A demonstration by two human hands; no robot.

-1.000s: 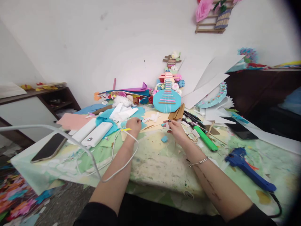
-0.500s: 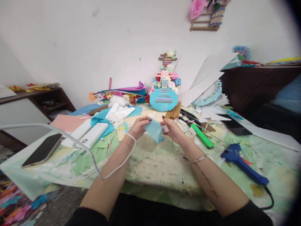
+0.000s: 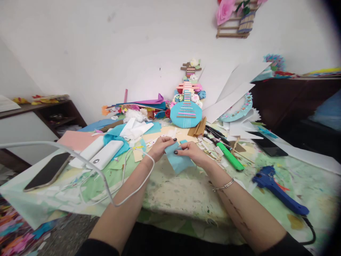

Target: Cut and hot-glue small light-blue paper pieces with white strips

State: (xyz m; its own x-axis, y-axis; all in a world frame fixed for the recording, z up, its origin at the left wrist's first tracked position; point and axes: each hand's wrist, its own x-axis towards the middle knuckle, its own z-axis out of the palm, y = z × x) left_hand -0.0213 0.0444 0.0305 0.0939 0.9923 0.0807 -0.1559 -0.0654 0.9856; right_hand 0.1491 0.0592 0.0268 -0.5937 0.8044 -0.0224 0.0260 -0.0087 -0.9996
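Note:
A piece of light blue crepe paper (image 3: 179,163) hangs between my two hands above the stained middle of the table. My left hand (image 3: 162,147) pinches its upper left corner between thumb and finger. With thumb and fingertips, my right hand (image 3: 194,153) grips it along the top edge, close to the left fingertips. A small blue tip of paper shows above the right fingers. Behind the hands, a blue round-bodied paper lute (image 3: 185,115) with strings and paper flowers leans on the wall.
A blue glue gun (image 3: 279,190) and green utility knife (image 3: 229,156) lie on the right. Phones (image 3: 46,171), white power banks (image 3: 108,153) and a looping white cable (image 3: 106,181) occupy the left, the cable crossing before my left forearm. White paper sheets (image 3: 231,99) lean at the back right.
The blue paper is now spread wider and hangs lower. My right hand has shifted left, its fingers now over the paper's top edge near the left hand.

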